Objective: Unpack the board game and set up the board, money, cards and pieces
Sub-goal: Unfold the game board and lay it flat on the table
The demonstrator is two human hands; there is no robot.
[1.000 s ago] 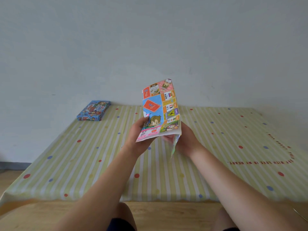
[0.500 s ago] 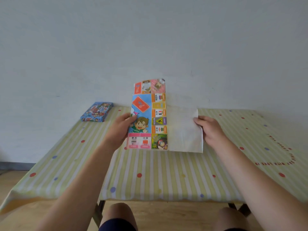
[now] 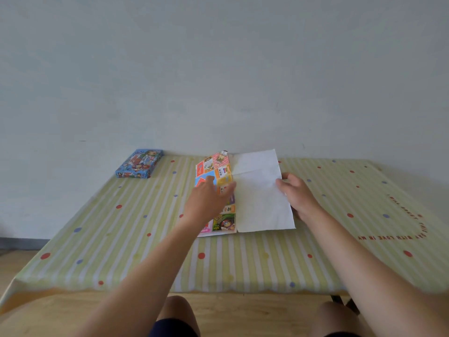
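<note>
Where the table runs across the middle of the frame, the folded paper game board (image 3: 260,203) lies partly opened on the pale green striped tablecloth with red and blue dots (image 3: 121,239). Its left panel shows bright printed squares and cartoon figures facing up, and its right panel shows the plain white back, creased across its upper part. The left hand (image 3: 206,200) is over the printed panel with its fingers stretched out straight and close together, pointing towards the fold; it is blurred, so whether the palm presses the paper cannot be told. The right hand (image 3: 298,195) is at the right edge of the white panel, the thumb lying on top of the paper and the fingers tucked behind the edge, pinching it. At the upper left of the table, well apart from the board and close to the pale wall (image 3: 218,69), lies a flat blue cardboard game box with cartoon artwork (image 3: 139,163). Red lettering (image 3: 410,229) curves across the cloth at the right. The person's bare knees show at the bottom of the frame above a wooden floor (image 3: 60,319).
</note>
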